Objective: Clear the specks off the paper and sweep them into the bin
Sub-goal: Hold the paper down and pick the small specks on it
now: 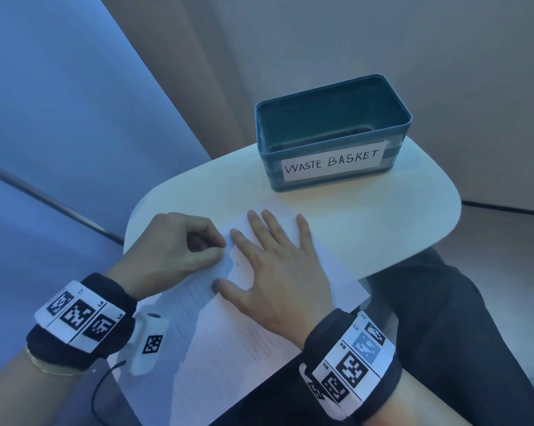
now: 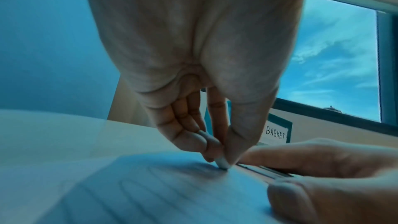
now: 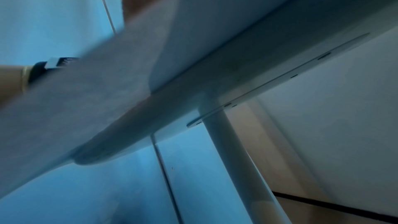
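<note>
Left hand [image 1: 170,247] curled, grip closed on a small white eraser-like block [image 2: 223,163] pinched between thumb and fingertips, its lower end pressed to the sheet. Seen from the left wrist, block nearly upright, touching the white sheet of lined paper [image 1: 228,342] just beside the index finger of the right hand [image 1: 278,272]. Right hand flat, fingers straight and spread, palm down on the paper — grip slack, holding nothing, only pressing. One tiny dark speck [image 1: 237,264] on the paper between the two hands; other specks too small to make out.

Paper lying slantwise on the rounded white worktop [image 1: 382,216], its near corner hanging past the edge over a dark-trousered lap [image 1: 444,318]. At the far side of the worktop, apart from the paper's top edge, a teal rectangular plastic bin [image 1: 333,130] with a white label reading "WASTE BASKET", inside dark and contents not discernible.

Black wristbands with black-and-white square markers on both wrists; a small white device [image 1: 147,342] with a marker and a thin black cable beside the left wrist.

Worktop carried on a single pale round post [image 3: 228,151] — seen from below in the right wrist view. Pale walls around, blue-tinted panel to the left, a window [image 2: 336,57] with sky and cloud in the left wrist view.
</note>
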